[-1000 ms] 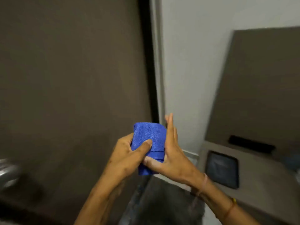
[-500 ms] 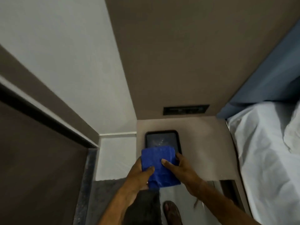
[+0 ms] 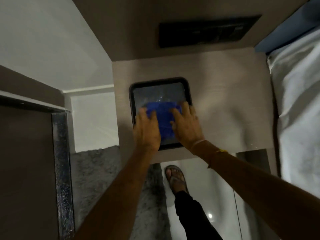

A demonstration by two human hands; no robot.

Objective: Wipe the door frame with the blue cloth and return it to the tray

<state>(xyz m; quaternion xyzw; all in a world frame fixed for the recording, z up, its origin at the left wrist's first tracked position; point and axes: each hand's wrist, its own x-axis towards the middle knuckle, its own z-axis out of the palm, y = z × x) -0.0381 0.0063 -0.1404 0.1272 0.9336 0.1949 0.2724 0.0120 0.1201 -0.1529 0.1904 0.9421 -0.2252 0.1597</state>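
Note:
The folded blue cloth (image 3: 164, 118) lies inside the black tray (image 3: 159, 80), in its near half. My left hand (image 3: 147, 130) covers the cloth's left edge and my right hand (image 3: 187, 125) covers its right edge, with the fingers of both hands laid over the cloth and gripping it. The tray rests on a brown bedside table (image 3: 225, 110). The door frame (image 3: 34, 105) runs along the left side, away from both hands. The image is slightly blurred around the hands.
A dark door (image 3: 26, 170) fills the lower left. A grey rug (image 3: 97, 179) and my sandalled foot (image 3: 175, 177) are on the floor below the table. A bed with white sheets (image 3: 297, 110) borders the right. A black panel (image 3: 207, 30) sits on the wall behind the table.
I turned from the door to the bedside table. Both hands carried the cloth forward and down from in front of the tray into the tray.

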